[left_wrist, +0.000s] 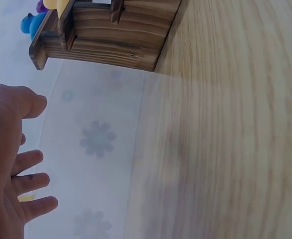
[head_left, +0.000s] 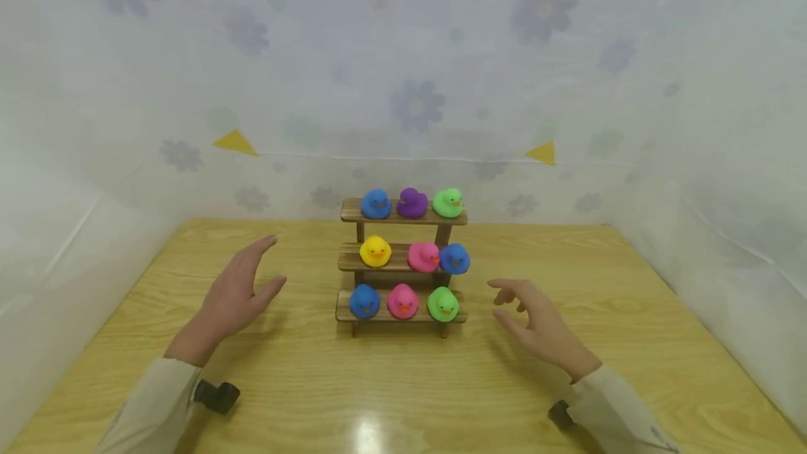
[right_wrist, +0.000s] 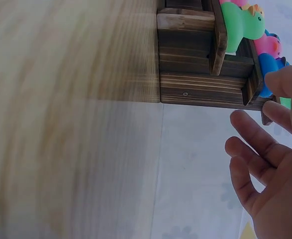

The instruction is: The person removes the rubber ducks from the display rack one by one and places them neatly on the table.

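Note:
A three-tier wooden stand (head_left: 403,315) holds several rubber ducks in rows. Its top shelf bears a blue duck (head_left: 376,204), a purple duck (head_left: 412,203) and a green duck (head_left: 448,203). On the middle shelf are a yellow duck (head_left: 375,251), a pink duck (head_left: 423,256) and, at the right end, a blue duck (head_left: 455,258) close against the pink one. The bottom shelf carries blue (head_left: 364,301), pink (head_left: 403,301) and green (head_left: 443,305) ducks. My left hand (head_left: 233,296) hovers left of the stand, fingers extended. Right of it, my right hand (head_left: 536,321) is held loosely bent. Neither touches anything.
The stand rests on a light wood-grain table (head_left: 403,384). Behind and at the sides hangs a pale flowered sheet (head_left: 353,76) with two yellow triangles (head_left: 236,143) on it. Dark devices (head_left: 217,396) are strapped at both wrists.

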Motion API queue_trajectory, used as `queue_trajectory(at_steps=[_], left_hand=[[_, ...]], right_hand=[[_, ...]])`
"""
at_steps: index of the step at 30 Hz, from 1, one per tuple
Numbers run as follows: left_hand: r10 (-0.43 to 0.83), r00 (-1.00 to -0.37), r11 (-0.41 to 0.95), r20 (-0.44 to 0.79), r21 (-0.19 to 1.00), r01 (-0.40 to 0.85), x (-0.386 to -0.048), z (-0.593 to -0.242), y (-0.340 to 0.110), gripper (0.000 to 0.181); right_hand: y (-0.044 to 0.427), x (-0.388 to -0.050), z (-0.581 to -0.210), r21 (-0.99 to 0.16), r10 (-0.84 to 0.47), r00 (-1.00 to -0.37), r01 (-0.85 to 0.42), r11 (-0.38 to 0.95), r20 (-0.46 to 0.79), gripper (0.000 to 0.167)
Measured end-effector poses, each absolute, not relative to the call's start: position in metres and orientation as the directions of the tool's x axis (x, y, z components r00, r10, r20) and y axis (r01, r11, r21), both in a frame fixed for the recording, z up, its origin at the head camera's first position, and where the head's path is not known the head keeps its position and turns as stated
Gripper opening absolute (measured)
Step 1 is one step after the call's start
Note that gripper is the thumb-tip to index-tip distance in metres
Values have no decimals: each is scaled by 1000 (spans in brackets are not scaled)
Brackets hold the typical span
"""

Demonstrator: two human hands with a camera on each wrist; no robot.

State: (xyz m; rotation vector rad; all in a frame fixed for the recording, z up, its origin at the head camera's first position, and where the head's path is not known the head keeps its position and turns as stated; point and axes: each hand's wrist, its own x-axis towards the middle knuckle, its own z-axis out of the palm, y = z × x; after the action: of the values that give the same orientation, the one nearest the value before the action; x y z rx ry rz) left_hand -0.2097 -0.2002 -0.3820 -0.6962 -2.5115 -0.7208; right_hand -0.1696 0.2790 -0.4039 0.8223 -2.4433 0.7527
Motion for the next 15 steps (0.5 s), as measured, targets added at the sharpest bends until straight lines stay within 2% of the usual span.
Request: queue_trajectory(at_steps=[15], left_hand=[[331, -806, 717, 491, 425, 553, -214, -380, -189, 64]], right_hand=[[267, -167, -403, -394, -442, -710, -685, 613, 548, 46]])
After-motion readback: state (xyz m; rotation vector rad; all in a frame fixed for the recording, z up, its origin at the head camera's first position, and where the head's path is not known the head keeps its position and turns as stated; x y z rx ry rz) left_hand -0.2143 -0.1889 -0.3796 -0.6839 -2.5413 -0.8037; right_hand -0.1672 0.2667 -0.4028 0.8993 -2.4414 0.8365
